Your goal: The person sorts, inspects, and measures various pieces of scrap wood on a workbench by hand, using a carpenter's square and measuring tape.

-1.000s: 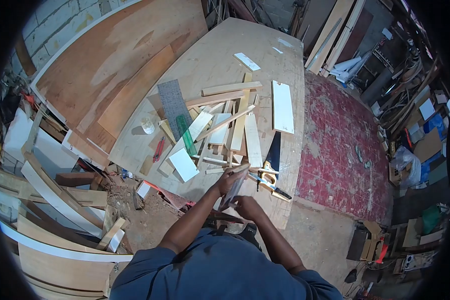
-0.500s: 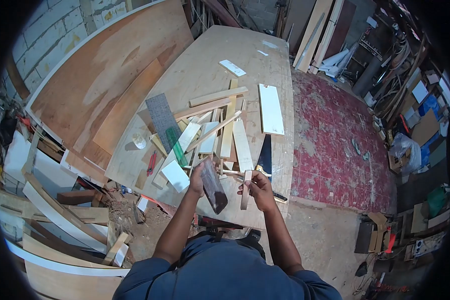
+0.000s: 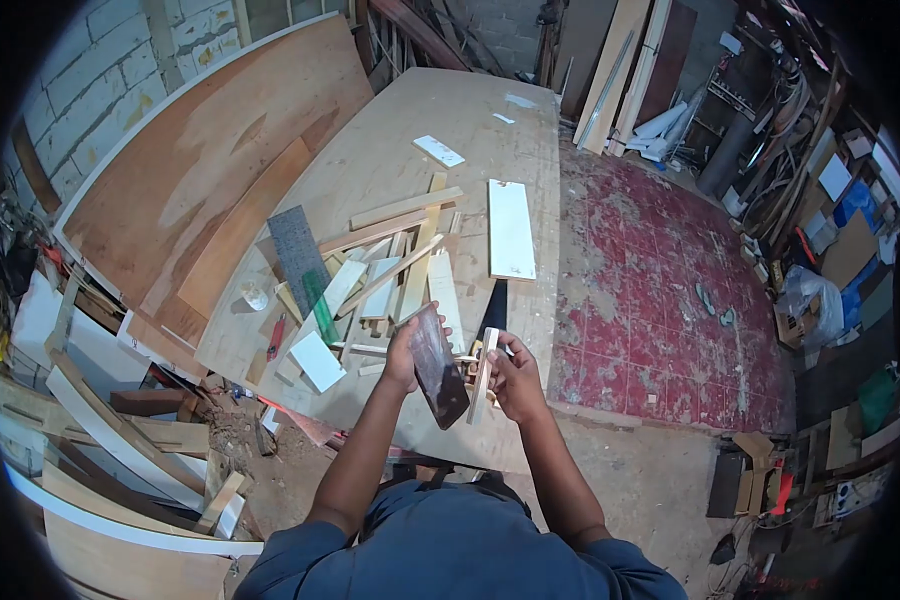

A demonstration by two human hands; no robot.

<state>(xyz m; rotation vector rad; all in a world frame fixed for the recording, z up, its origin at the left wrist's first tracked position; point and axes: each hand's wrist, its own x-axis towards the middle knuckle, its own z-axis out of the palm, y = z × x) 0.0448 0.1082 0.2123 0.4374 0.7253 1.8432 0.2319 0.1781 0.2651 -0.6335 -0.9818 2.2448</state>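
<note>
My left hand (image 3: 402, 358) grips a dark brown wooden board (image 3: 438, 375) by its left edge, tilted above the near side of the table. Close beside that board, my right hand (image 3: 518, 380) pinches a short pale wood strip (image 3: 481, 385), held nearly upright with its narrow side showing. Beyond both hands lies a loose heap of wood offcuts (image 3: 413, 285). A white-faced board (image 3: 511, 230) rests to the right of the heap. A green translucent strip (image 3: 320, 306) and a grey textured panel (image 3: 298, 248) lie left of it.
The plywood tabletop (image 3: 470, 120) carries a red utility knife (image 3: 276, 338) and a clear cup (image 3: 255, 296) on the left. A large plywood sheet (image 3: 230, 130) leans along the left wall. Curved timber pieces (image 3: 120, 430) crowd the lower left. Worn red flooring (image 3: 630, 280) borders the table's right side.
The pale strip has come closer to the dark board and turned, showing more of its edge. The camera view has shifted, so the table and heap sit further left and lower.
</note>
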